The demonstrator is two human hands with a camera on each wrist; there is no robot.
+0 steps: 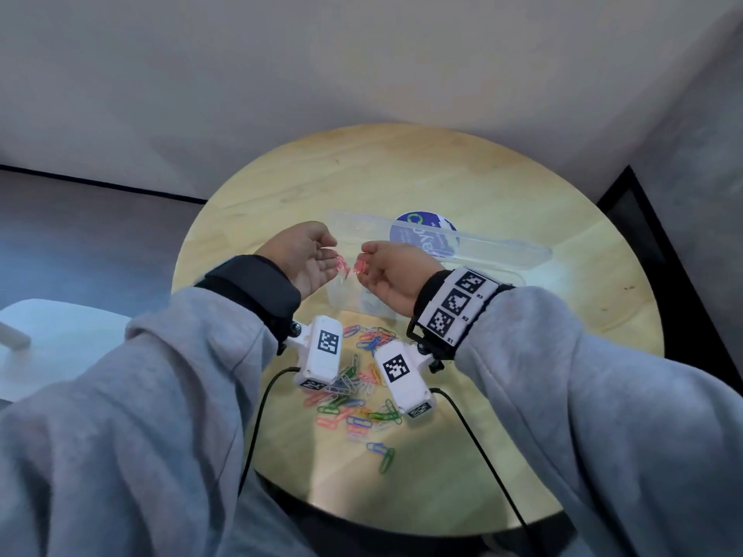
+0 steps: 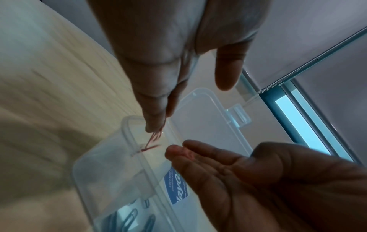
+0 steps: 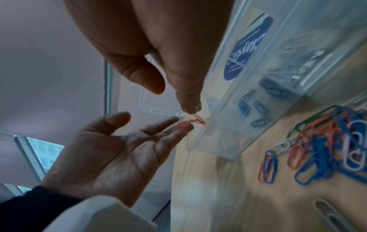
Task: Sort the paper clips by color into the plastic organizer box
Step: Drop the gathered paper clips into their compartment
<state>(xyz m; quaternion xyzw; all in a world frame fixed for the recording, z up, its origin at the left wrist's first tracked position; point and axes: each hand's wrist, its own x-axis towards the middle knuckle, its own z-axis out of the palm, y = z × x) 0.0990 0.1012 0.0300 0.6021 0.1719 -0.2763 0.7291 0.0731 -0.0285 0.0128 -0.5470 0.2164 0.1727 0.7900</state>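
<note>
Hovering above the near-left end of the clear plastic organizer box (image 1: 478,261), both hands meet over a small bunch of pink-red wire paper clips (image 1: 350,264). The left hand (image 1: 309,257) lies palm-up with its fingers nearly straight and relaxed, some of the clips resting across its fingertips (image 3: 178,128). The right hand (image 1: 392,271) pinches a few of the same clips between thumb and forefinger, its other fingers loosely curled.

The box stretches long-ways across the round pale wooden worktop (image 1: 522,186), from just under the hands away toward the right, with its transparent hinged lid (image 2: 208,113) lying open on the far side. In the right wrist view the end compartment directly beneath the pinched clips looks empty, the next one along holds dark blue clips, and a further one holds pale or silvery clips. So the target cell lies straight below the hands; the coming move is probably a short drop or a tip of the left palm. The right hand is the nearer to the box wall.

A loose heap of mixed blue, green, orange and white paper clips (image 1: 358,379) lies on the worktop on the near side of the box, between the forearms, unsorted.
</note>
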